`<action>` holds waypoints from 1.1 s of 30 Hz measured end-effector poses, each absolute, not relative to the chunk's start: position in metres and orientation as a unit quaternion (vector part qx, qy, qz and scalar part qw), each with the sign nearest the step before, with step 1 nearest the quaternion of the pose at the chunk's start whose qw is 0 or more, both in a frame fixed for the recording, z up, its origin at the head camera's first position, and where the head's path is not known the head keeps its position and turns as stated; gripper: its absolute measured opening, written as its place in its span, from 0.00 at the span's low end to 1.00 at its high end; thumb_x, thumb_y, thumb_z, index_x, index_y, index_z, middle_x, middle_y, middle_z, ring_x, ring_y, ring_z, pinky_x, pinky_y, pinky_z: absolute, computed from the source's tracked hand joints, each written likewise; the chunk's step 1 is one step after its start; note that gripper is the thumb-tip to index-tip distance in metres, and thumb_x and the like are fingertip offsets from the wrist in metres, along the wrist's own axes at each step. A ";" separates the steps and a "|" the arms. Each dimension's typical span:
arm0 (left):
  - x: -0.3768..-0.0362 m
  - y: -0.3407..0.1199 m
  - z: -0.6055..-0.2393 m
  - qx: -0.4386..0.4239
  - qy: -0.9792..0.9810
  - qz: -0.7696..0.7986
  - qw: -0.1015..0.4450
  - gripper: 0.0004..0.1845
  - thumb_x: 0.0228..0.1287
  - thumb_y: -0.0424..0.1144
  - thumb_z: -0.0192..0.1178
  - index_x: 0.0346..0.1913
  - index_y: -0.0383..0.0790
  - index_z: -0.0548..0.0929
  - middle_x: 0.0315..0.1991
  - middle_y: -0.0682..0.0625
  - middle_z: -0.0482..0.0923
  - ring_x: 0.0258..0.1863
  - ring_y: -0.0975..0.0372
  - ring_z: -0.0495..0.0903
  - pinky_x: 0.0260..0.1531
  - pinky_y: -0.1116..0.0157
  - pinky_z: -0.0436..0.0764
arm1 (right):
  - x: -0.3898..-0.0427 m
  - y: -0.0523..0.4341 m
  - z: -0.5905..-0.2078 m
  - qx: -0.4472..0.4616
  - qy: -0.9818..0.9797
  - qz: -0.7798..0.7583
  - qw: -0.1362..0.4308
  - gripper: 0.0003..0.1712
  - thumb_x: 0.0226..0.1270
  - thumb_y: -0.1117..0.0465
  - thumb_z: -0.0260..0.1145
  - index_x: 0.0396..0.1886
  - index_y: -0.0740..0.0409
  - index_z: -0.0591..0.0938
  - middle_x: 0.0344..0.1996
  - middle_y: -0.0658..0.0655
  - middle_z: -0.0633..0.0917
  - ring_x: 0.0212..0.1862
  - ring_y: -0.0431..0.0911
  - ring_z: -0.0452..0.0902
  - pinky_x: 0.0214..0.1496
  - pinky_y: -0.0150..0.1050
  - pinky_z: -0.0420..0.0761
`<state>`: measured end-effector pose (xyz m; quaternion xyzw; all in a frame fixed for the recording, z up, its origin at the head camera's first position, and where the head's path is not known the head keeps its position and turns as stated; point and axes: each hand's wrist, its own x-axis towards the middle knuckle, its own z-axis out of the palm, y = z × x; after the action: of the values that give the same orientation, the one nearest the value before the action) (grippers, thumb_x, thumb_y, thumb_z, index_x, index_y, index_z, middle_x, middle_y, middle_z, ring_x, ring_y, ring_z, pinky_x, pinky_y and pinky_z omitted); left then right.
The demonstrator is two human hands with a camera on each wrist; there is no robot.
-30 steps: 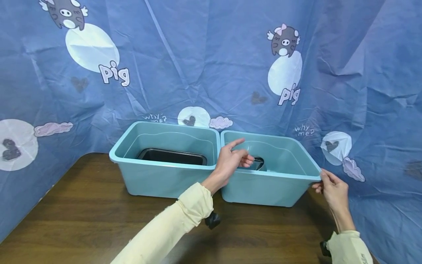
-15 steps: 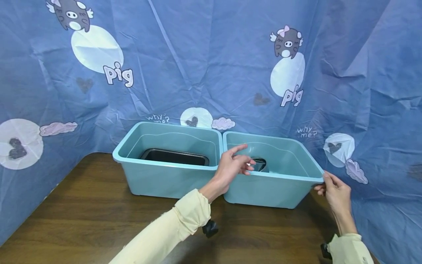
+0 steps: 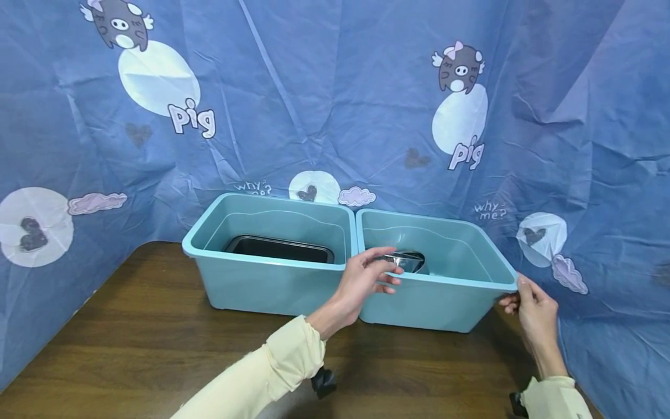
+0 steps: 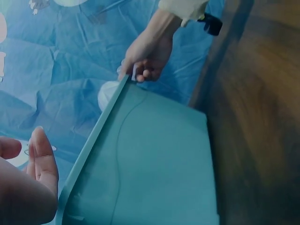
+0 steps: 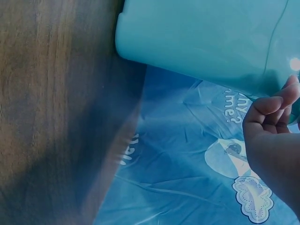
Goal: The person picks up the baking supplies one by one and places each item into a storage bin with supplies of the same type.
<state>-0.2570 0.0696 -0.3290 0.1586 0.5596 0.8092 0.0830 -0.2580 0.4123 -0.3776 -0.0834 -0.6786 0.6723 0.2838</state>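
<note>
Two teal plastic bins stand side by side on a brown wooden table [image 3: 131, 349]. A black tray [image 3: 280, 249] lies in the left bin [image 3: 262, 261]. In the right bin [image 3: 450, 280] sits a shiny dark object [image 3: 407, 261], partly hidden behind the rim. My left hand [image 3: 388, 267] is at that bin's front left rim, thumb above it and fingers loosely bent in front. In the left wrist view, the left hand [image 4: 28, 187] has not closed on the rim. My right hand [image 3: 515, 291] pinches the bin's front right corner, as the left wrist view confirms for the right hand [image 4: 147, 56].
A blue curtain [image 3: 335, 105] printed with pigs hangs close behind and around both bins. Bare table runs in front of the bins and to the left. In the right wrist view, the right bin's wall [image 5: 201, 37] and the curtain [image 5: 178, 154] meet at the table's edge.
My left hand has dropped from above the right bin toward me, down to its front rim. The right hand has kept its pinch on the corner. The view has shifted slightly.
</note>
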 end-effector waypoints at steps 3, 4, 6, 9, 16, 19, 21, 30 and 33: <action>-0.251 0.067 -0.332 0.166 0.555 0.810 0.095 0.19 0.74 0.33 0.57 0.64 0.35 0.80 0.41 0.44 0.86 0.33 0.61 0.85 0.37 0.65 0.87 | -0.258 0.412 -0.377 -0.095 -0.684 0.667 0.279 0.10 0.84 0.56 0.55 0.51 0.50 0.83 0.17 0.49 0.82 0.17 0.37 0.76 0.22 0.27 0.75; -0.250 0.066 -0.334 0.168 0.555 0.809 0.097 0.19 0.74 0.33 0.57 0.64 0.35 0.80 0.42 0.43 0.86 0.34 0.60 0.85 0.37 0.65 0.87 | -0.259 0.412 -0.377 -0.098 -0.685 0.666 0.279 0.11 0.84 0.56 0.55 0.53 0.51 0.83 0.17 0.49 0.82 0.17 0.37 0.76 0.22 0.27 0.75; -0.247 0.064 -0.336 0.171 0.558 0.806 0.100 0.18 0.74 0.33 0.58 0.63 0.35 0.81 0.43 0.42 0.86 0.35 0.60 0.86 0.38 0.65 0.87 | -0.259 0.411 -0.378 -0.102 -0.686 0.665 0.277 0.12 0.85 0.56 0.54 0.55 0.53 0.81 0.17 0.49 0.82 0.17 0.36 0.76 0.22 0.26 0.75; -0.244 0.060 -0.341 0.170 0.556 0.806 0.109 0.18 0.75 0.34 0.58 0.64 0.34 0.80 0.44 0.41 0.86 0.36 0.60 0.86 0.39 0.65 0.86 | -0.258 0.410 -0.380 -0.099 -0.684 0.671 0.270 0.13 0.85 0.55 0.53 0.57 0.51 0.81 0.17 0.49 0.82 0.18 0.36 0.76 0.22 0.26 0.76; -0.239 0.039 -0.358 0.155 0.554 0.808 0.127 0.19 0.77 0.33 0.54 0.65 0.29 0.77 0.44 0.42 0.85 0.37 0.61 0.85 0.40 0.67 0.85 | -0.257 0.413 -0.386 -0.082 -0.685 0.676 0.259 0.14 0.85 0.52 0.51 0.56 0.44 0.81 0.19 0.48 0.81 0.20 0.35 0.76 0.23 0.26 0.76; -0.238 0.031 -0.364 0.144 0.548 0.814 0.131 0.20 0.76 0.33 0.55 0.66 0.29 0.77 0.43 0.43 0.85 0.37 0.61 0.85 0.38 0.67 0.85 | -0.256 0.414 -0.387 -0.077 -0.681 0.681 0.259 0.14 0.85 0.52 0.51 0.57 0.45 0.82 0.19 0.48 0.81 0.20 0.35 0.76 0.23 0.26 0.77; -0.238 0.027 -0.368 0.138 0.544 0.817 0.136 0.21 0.75 0.33 0.55 0.66 0.28 0.76 0.43 0.43 0.85 0.37 0.61 0.85 0.38 0.67 0.84 | -0.256 0.415 -0.388 -0.080 -0.683 0.679 0.256 0.15 0.86 0.52 0.51 0.60 0.46 0.81 0.19 0.48 0.81 0.20 0.36 0.76 0.22 0.26 0.77; -0.232 0.012 -0.382 0.123 0.542 0.819 0.146 0.22 0.74 0.34 0.55 0.67 0.28 0.76 0.42 0.44 0.86 0.36 0.61 0.84 0.36 0.68 0.83 | -0.251 0.413 -0.391 -0.099 -0.707 0.657 0.240 0.32 0.86 0.47 0.47 0.78 0.59 0.68 0.17 0.48 0.81 0.18 0.36 0.75 0.21 0.27 0.76; -0.231 0.005 -0.385 0.116 0.544 0.819 0.141 0.22 0.74 0.34 0.55 0.67 0.29 0.77 0.42 0.44 0.86 0.36 0.60 0.84 0.36 0.67 0.83 | -0.249 0.411 -0.394 -0.089 -0.705 0.655 0.255 0.29 0.86 0.48 0.48 0.76 0.56 0.71 0.16 0.48 0.81 0.17 0.36 0.75 0.21 0.27 0.76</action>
<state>-0.2314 0.0054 -0.3849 0.1162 0.5442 0.8187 0.1413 -0.2488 0.4111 -0.3936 -0.0889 -0.7053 0.6555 0.2551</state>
